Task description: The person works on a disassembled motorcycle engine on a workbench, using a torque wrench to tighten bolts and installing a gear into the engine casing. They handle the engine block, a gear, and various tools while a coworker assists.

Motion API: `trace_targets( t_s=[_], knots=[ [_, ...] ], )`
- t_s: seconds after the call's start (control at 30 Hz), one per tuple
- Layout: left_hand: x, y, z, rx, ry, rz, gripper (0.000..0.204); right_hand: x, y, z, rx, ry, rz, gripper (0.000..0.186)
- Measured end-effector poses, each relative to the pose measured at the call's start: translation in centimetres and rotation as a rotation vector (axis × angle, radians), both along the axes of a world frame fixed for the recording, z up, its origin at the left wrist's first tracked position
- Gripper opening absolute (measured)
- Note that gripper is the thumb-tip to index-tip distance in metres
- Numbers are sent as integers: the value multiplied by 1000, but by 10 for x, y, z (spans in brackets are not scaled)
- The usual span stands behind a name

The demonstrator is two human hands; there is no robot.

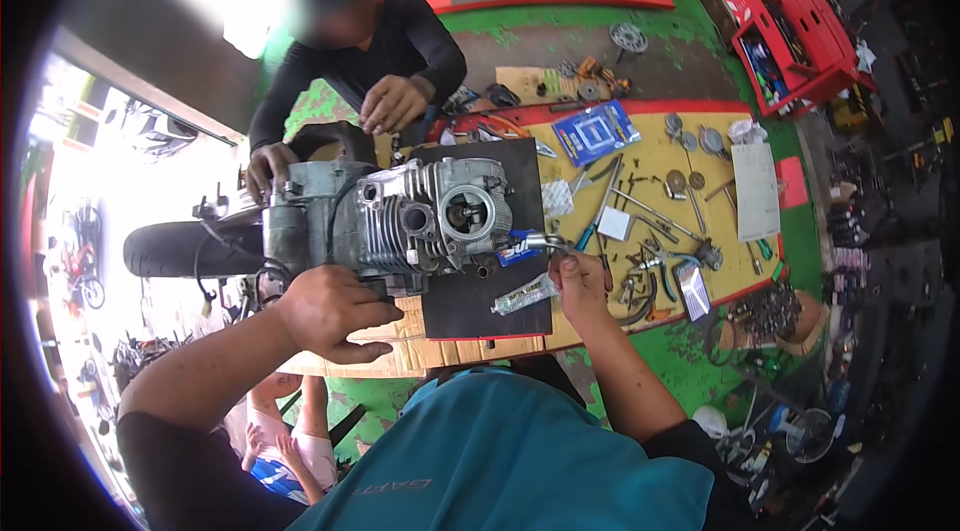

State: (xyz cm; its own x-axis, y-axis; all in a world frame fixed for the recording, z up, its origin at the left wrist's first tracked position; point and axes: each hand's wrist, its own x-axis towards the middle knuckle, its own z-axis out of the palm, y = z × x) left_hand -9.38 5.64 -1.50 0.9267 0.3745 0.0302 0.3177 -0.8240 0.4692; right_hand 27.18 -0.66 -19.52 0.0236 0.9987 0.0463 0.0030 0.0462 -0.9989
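A finned metal motorcycle engine [400,221] lies on a dark mat [470,311], its round cylinder opening facing up. My left hand [335,311] is curled against the near side of the engine, thumb apart from the fingers; its fingertips are partly hidden. Beyond the engine's right end, my right hand [580,281] pinches a shiny silver metal tool [545,242], perhaps a wrench, whose far end is close to the engine. Beside that hand lies a squeeze tube [525,294]. Across from me, a person in black rests one hand [268,171] on the engine and raises the other [396,104].
Hand tools, pliers [665,266], gears [677,181] and a blue package [595,133] spread over the table's right side. A paper sheet [756,193] lies farther right. A black tyre [190,249] is left of the engine. A red tool cabinet [800,41] stands far right.
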Motion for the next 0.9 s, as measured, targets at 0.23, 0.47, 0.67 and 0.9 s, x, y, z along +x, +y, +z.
trace_targets(
  t_s=[0.23,0.47,0.67,0.9],
  knots=[
    [0,-7,3,42,56,20,24,-12,39,7,166,-90,233,53],
    [1,-8,4,61,80,39,26,-12,39,44,160,-253,299,49],
    [4,-9,3,67,102,25,27,-13,25,70,23,-340,266,56],
    [0,-3,4,33,99,-49,25,-16,18,52,-177,-167,302,66]
  ],
)
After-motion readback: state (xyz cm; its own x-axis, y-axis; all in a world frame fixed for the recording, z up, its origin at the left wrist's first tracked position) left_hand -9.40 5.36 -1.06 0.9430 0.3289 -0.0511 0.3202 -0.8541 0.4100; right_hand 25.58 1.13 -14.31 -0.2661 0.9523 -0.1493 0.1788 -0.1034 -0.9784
